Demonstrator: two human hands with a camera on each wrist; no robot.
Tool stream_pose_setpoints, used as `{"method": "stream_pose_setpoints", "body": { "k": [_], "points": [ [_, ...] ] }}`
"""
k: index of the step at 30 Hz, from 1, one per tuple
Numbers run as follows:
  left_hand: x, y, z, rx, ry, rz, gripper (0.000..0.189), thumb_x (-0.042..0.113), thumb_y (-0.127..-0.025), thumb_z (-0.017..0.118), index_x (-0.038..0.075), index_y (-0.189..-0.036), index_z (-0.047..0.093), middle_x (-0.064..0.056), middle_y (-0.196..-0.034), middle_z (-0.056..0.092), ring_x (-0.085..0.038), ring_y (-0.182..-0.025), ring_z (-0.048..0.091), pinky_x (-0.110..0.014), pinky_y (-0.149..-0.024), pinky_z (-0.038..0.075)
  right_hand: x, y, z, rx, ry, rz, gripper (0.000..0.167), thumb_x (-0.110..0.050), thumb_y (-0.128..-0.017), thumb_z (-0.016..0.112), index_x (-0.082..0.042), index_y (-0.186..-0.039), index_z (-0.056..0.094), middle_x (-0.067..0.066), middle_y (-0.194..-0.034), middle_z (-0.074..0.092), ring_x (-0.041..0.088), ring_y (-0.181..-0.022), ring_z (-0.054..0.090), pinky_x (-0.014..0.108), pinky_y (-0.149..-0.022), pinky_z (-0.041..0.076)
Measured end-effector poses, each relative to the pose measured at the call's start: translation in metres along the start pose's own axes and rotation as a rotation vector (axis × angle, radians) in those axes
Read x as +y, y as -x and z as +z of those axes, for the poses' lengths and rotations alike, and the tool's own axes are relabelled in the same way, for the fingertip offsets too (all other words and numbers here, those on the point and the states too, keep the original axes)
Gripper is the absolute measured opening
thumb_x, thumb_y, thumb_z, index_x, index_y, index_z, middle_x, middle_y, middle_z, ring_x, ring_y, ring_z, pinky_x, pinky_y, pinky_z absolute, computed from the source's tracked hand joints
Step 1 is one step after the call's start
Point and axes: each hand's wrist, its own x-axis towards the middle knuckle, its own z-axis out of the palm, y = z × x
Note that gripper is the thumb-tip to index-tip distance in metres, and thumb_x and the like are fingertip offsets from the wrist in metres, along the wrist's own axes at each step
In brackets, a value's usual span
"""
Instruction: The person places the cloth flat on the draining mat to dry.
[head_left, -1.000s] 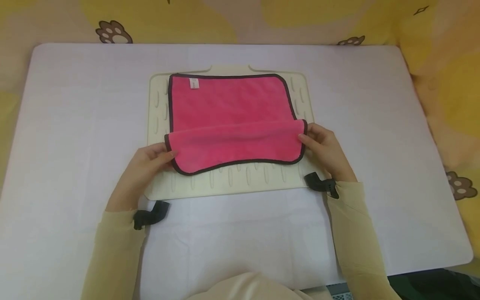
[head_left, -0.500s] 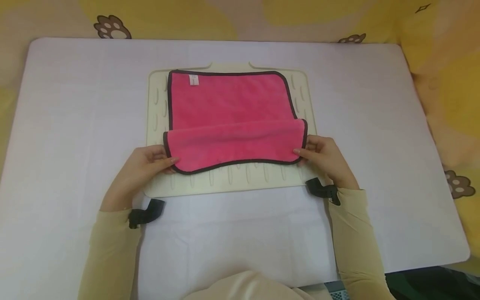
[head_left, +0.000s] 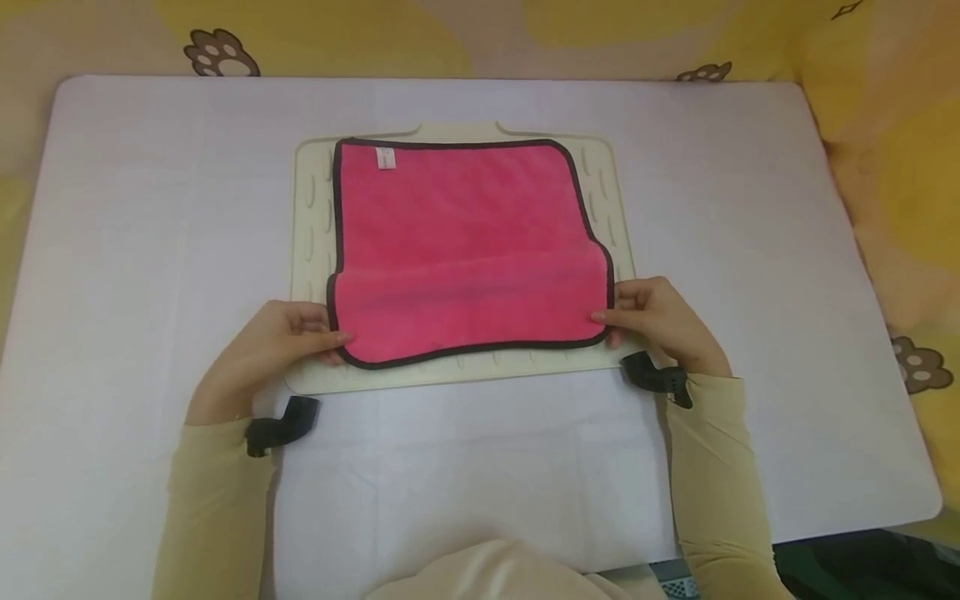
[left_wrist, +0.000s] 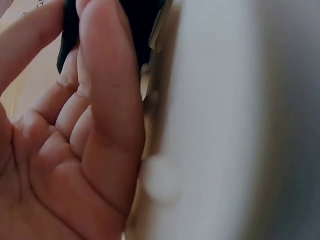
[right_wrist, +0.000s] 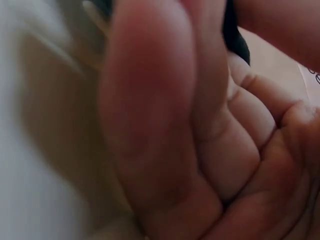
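A pink cloth [head_left: 457, 204] with a dark edging and a small white label [head_left: 386, 158] lies over a cream ribbed board [head_left: 308, 221] in the head view. Its near part bulges in a low ridge across the width. My left hand [head_left: 273, 354] pinches the near left corner, thumb on top and fingers beneath. At the near right corner my right hand [head_left: 663, 325] pinches the cloth the same way. Both wrist views are filled by curled fingers, with a bit of the dark edging [left_wrist: 70, 37] between them on the left.
The board rests on a white table [head_left: 150, 208] with rounded corners. Yellow fabric with paw prints [head_left: 337, 37] hangs along the back and right side. A black wrist mount [head_left: 283, 426] sits on each forearm.
Both hands have drawn the near edge of the cloth down toward the person. The fold across the cloth has flattened, and more of the board's near ribs are covered.
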Motion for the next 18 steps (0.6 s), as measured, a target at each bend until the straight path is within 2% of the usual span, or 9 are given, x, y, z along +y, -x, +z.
{"method": "stream_pose_setpoints", "body": {
  "k": [5,9,12,18],
  "points": [
    [-0.0012,0.0014,-0.0010,-0.054,-0.029,0.002,0.021,0.018,-0.086,0.070,-0.003,-0.085,0.065,-0.008,-0.069,0.068,-0.017,-0.068,0.065,-0.022,-0.064,0.041,-0.0012,0.0020,-0.0022,-0.053,-0.039,0.040,0.034,-0.011,-0.084,0.072,0.006,-0.067,0.048,0.010,-0.055,0.060,0.020,-0.054,0.064,0.018,-0.048,0.041],
    [-0.0018,0.0014,-0.0022,-0.087,-0.050,0.006,0.020,0.018,-0.086,0.070,-0.001,-0.086,0.066,-0.007,-0.069,0.067,-0.016,-0.068,0.065,-0.021,-0.067,0.044,-0.0021,0.0032,-0.0036,-0.097,-0.095,0.087,0.031,-0.009,-0.083,0.072,0.008,-0.070,0.050,0.011,-0.057,0.061,0.019,-0.054,0.065,0.024,-0.059,0.054],
    [-0.0015,0.0014,-0.0030,-0.104,-0.050,0.011,0.019,0.017,-0.086,0.070,-0.001,-0.086,0.066,-0.007,-0.069,0.067,-0.016,-0.068,0.065,-0.020,-0.068,0.045,-0.0017,0.0033,-0.0045,-0.122,-0.105,0.100,0.029,-0.007,-0.083,0.072,0.010,-0.073,0.051,0.012,-0.059,0.061,0.019,-0.055,0.065,0.028,-0.062,0.056],
    [-0.0029,0.0016,-0.0045,-0.134,-0.034,0.027,0.018,0.013,-0.085,0.070,-0.003,-0.090,0.065,-0.006,-0.069,0.067,-0.015,-0.066,0.065,-0.019,-0.066,0.046,0.0003,0.0021,-0.0059,-0.175,-0.054,0.087,0.025,-0.005,-0.084,0.070,0.010,-0.076,0.052,0.015,-0.062,0.062,0.023,-0.056,0.065,0.028,-0.061,0.055]
  ]
}}
